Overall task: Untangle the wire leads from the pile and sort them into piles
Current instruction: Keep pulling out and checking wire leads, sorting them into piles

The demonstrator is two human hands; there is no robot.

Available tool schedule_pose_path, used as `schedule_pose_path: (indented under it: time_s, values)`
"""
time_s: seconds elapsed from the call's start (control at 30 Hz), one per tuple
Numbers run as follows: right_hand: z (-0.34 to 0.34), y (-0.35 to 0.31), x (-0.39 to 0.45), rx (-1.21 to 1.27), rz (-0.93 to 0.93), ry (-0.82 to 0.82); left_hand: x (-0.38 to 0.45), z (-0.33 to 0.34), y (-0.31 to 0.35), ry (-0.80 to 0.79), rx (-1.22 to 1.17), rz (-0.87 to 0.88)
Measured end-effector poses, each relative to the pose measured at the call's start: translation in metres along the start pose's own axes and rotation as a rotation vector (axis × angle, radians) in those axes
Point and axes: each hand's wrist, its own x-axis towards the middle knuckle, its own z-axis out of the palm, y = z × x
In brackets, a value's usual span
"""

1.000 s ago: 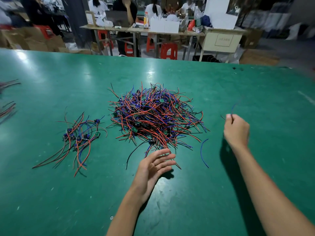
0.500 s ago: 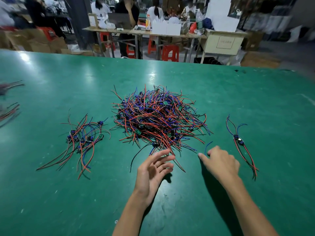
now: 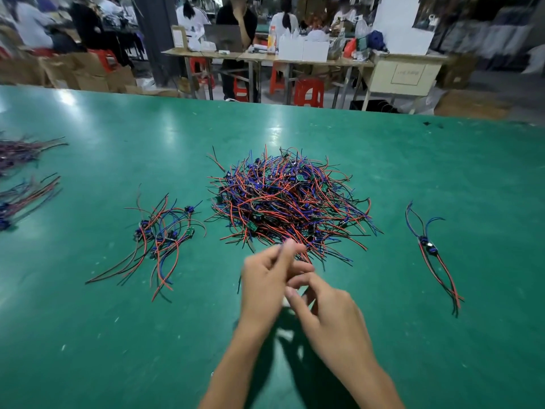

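A: Progress? Main pile (image 3: 290,202) sits mid-tabletop (image 3: 88,349), large and knotted, red, blue and black leads with small green boards. Most of the job looks undone.

B: Sorted so far: a small left pile (image 3: 159,234) near it, a few leads only. On the right, well apart, a right lead (image 3: 432,249) lies alone or nearly so; cannot count it. Far left edge, two more bundles (image 3: 20,172), blurred.

A: Hands?

B: Both at the pile's near edge, close together, touching or nearly. Left hand (image 3: 265,284) fingers curled, tips pinched together near the closest wires; blur hides whether a wire is between them. Right hand (image 3: 330,314) fingers half bent toward the left; cannot tell if it holds anything.

A: My guess: picking the next lead off the near edge.

B: Agreed, guess only.

A: Writing?

B: A cabinet (image 3: 407,75) in the background carries a label, too blurred to read. No brands legible anywhere.
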Motion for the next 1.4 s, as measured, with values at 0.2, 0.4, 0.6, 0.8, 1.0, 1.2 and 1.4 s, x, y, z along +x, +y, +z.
schedule_pose_path:
  time_s: [0.2, 0.4, 0.6, 0.8, 1.0, 1.2, 1.4]
  values:
    - [0.011, 0.038, 0.005, 0.08, 0.084, 0.113, 0.091, -0.119, 0.04, 0.432, 0.74, 0.121]
    - [0.024, 0.068, 0.009, 0.193, 0.178, 0.162, 0.1, -0.139, 0.009, 0.563, 1.435, 0.138]
    - [0.029, 0.072, 0.008, 0.079, 0.152, 0.155, 0.077, -0.06, -0.027, -0.197, 1.236, 0.527]
    - [0.023, 0.072, 0.004, 0.212, 0.121, 0.164, 0.072, -0.053, -0.029, -0.055, 1.09, 0.429]
    - [0.017, 0.036, 0.012, 0.632, 0.044, 0.078, 0.032, -0.05, 0.004, -0.22, 0.246, 0.031]
    - [0.019, 0.011, 0.036, 0.955, 0.069, 0.096, 0.023, -0.038, 0.006, -0.384, 0.232, 0.032]
    - [0.015, 0.04, 0.035, 0.971, 0.153, 0.227, 0.022, -0.03, -0.011, -0.447, 0.396, -0.013]
